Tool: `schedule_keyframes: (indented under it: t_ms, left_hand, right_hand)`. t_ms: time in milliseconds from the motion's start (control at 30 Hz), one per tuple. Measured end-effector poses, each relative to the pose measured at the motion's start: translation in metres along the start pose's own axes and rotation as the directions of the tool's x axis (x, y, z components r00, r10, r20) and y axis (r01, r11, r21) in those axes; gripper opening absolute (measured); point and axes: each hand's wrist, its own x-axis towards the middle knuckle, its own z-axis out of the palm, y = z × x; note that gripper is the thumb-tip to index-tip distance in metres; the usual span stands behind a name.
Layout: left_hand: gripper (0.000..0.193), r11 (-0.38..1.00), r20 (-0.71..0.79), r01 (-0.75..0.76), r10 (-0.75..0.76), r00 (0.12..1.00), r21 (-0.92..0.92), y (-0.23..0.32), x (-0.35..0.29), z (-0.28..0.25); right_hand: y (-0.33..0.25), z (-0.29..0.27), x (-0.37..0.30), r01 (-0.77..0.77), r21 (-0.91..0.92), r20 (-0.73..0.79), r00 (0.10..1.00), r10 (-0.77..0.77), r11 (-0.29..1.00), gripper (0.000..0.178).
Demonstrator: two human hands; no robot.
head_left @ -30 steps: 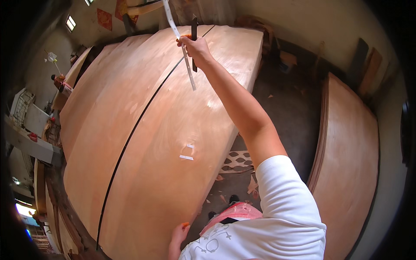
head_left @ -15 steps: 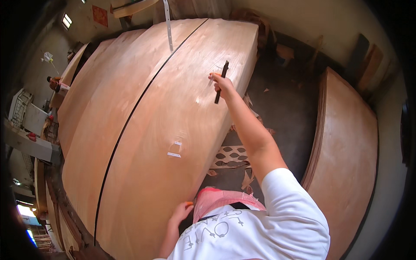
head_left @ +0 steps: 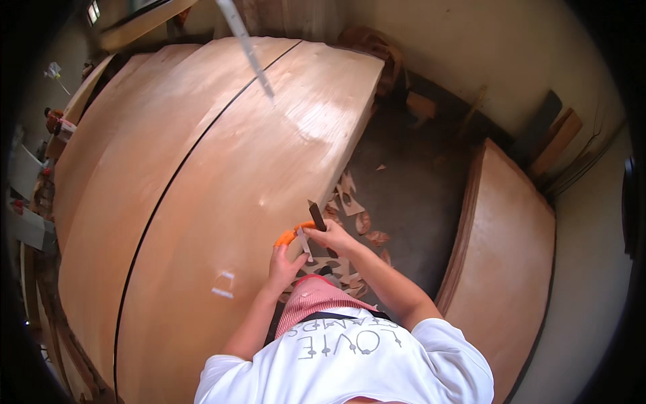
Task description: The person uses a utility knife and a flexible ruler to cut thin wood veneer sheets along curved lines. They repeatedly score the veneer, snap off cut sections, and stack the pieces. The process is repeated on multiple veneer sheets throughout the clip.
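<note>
Both my hands meet near the right edge of a large pale wood veneer sheet (head_left: 195, 215). My right hand (head_left: 331, 237) is closed around a dark, flat cutting knife (head_left: 316, 217), its slanted end pointing up and away. My left hand (head_left: 282, 271) pinches a short white strip of tape (head_left: 305, 246) between the two hands, and the right fingertips touch its upper end. Orange covers (head_left: 285, 238) sit on fingertips of both hands. Left of my left forearm, white tape pieces (head_left: 222, 293) lie on the veneer.
A long black line (head_left: 165, 185) crosses the veneer. Above its far part hangs a perforated pale strip (head_left: 247, 54). Veneer scraps (head_left: 348, 195) litter the dark floor on the right, and a stack of sheets (head_left: 501, 269) stands beyond. Boards (head_left: 555, 138) lean on the wall.
My right hand has come back toward my body with the knife, and my left hand has moved up to meet it. A white tape strip now shows between them. The view has shifted.
</note>
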Motion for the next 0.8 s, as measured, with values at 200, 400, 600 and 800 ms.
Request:
schedule_keyframes:
  t_ms: [200, 400, 600, 800]
  left_hand:
    - [0.017, 0.857, 0.306, 0.216, -0.073, 0.949, -0.468, 0.057, 0.121, 0.081]
    - [0.019, 0.836, 0.696, 0.388, -0.009, 0.718, -0.389, 0.114, 0.231, 0.148]
    - [0.019, 0.781, 0.855, 0.553, -0.05, 0.516, -0.289, 0.143, 0.338, 0.206]
    - [0.032, 0.7, 0.491, 0.362, -0.017, 0.871, -0.616, 0.16, 0.448, 0.266]
  right_hand:
    - [-0.053, -0.106, 0.008, -0.067, 0.02, -0.147, 0.987, 0.069, 0.998, 0.027]
    - [-0.047, -0.228, 0.033, 0.224, -0.163, -0.391, 0.88, -0.272, 0.961, 0.018]
    - [-0.073, -0.363, 0.101, 0.28, -0.432, -0.451, 0.756, -0.474, 0.857, 0.016]
    - [-0.128, -0.469, 0.173, 0.144, -0.091, -0.268, 0.95, -0.163, 0.985, 0.026]
